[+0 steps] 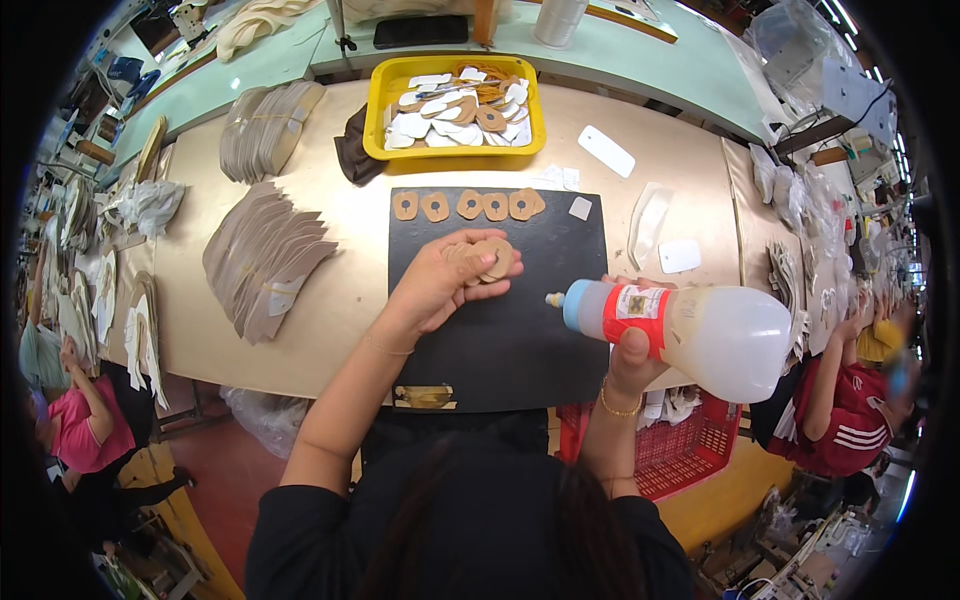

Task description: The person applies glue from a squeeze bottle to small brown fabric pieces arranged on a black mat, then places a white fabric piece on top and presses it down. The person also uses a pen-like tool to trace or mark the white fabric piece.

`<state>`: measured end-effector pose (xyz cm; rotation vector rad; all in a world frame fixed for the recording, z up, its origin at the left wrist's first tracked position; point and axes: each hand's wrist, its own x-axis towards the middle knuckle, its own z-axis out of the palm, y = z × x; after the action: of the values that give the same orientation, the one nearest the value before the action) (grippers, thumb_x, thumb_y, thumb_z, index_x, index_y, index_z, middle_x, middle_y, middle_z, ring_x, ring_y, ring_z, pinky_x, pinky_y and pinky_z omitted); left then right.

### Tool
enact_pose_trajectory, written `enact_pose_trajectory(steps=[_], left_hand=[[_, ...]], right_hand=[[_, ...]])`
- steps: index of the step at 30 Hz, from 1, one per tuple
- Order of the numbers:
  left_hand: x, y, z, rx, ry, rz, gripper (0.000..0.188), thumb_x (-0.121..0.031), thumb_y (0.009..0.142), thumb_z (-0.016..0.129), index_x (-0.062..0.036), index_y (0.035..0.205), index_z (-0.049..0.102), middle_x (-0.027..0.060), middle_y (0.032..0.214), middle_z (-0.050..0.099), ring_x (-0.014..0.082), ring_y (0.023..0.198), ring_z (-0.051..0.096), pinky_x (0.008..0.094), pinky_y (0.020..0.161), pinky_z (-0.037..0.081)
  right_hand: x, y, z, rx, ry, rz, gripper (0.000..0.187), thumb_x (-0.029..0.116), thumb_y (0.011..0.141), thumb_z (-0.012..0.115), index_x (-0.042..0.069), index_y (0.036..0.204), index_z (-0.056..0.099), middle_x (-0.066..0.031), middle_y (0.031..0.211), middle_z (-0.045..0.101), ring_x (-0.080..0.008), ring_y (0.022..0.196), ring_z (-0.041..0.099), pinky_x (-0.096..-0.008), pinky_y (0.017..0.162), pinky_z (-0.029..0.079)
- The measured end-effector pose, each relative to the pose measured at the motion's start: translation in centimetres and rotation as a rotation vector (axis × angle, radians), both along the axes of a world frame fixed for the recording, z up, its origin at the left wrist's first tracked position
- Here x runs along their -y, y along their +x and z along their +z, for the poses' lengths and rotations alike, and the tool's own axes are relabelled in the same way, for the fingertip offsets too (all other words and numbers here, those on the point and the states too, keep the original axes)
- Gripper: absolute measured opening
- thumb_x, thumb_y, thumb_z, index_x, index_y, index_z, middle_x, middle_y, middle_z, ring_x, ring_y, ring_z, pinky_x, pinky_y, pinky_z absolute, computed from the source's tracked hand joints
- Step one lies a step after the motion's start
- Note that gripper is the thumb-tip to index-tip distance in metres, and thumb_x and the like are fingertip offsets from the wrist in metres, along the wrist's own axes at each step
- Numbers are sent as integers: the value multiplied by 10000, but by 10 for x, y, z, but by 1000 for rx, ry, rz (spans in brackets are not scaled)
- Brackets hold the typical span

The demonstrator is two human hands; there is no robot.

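Observation:
My left hand [440,280] is closed around a small fanned stack of tan rounded pieces [497,256], held above a black mat [560,365]. A translucent plastic squeeze bottle [730,335] with a red label and a light blue cap is gripped in my right hand [633,362]. The bottle lies tilted nearly on its side, its nozzle pointing left toward the stack but apart from it. Along the mat's far edge several similar tan pieces [435,207] form a row, some with dark holes in the middle. A small pale square [580,208] lies right of them.
Beyond the mat stands a yellow tray [376,110] of white and tan pieces. Stacks of brown cut panels [262,265] lie at left. White card templates [606,151] rest at right. A red basket [690,470] sits below the table's front edge. Other people work at both sides.

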<state>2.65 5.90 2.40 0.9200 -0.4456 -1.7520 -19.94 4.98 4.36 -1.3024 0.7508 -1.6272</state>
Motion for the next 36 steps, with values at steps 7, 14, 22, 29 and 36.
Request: enact_pose_trajectory(steps=[7,14,22,29,36], left_hand=[[-12,-14,21,287,-64,-7,245,-125,876,706,22,1026,580,142,891,675,168,711,691,260,567,581],[-14,-27,29,346,-124,95,216,-122,880,695,15,1005,584,116,862,667,133,675,664,244,576,562],[-17,-31,31,355,-131,60,274,-141,894,682,42,1090,624,107,897,680,131,710,666,250,636,570],[-16,-28,28,265,-77,64,183,-121,889,686,17,986,612,114,874,675,144,701,674,251,600,565],[-12,-29,23,225,-28,115,147,-92,877,691,-19,914,568,97,808,653,127,599,647,227,485,521]], right_hand=[[7,12,14,-119,-50,11,780,467,734,819,-13,1229,456,-181,1152,586,-315,1105,609,-439,964,503],[9,16,13,-282,-228,-42,773,501,734,804,-12,1206,471,-195,1130,594,-332,1068,632,-421,914,533],[9,18,10,-305,-211,-65,771,519,731,799,-13,1195,490,-206,1113,616,-334,1050,641,-421,902,537],[15,12,15,-326,-191,-202,812,587,740,756,-57,1156,490,-206,1069,630,-336,1035,645,-431,909,532],[-1,6,13,-178,-107,-61,824,559,710,793,-33,1181,467,-195,1085,621,-336,1018,654,-425,904,537]])
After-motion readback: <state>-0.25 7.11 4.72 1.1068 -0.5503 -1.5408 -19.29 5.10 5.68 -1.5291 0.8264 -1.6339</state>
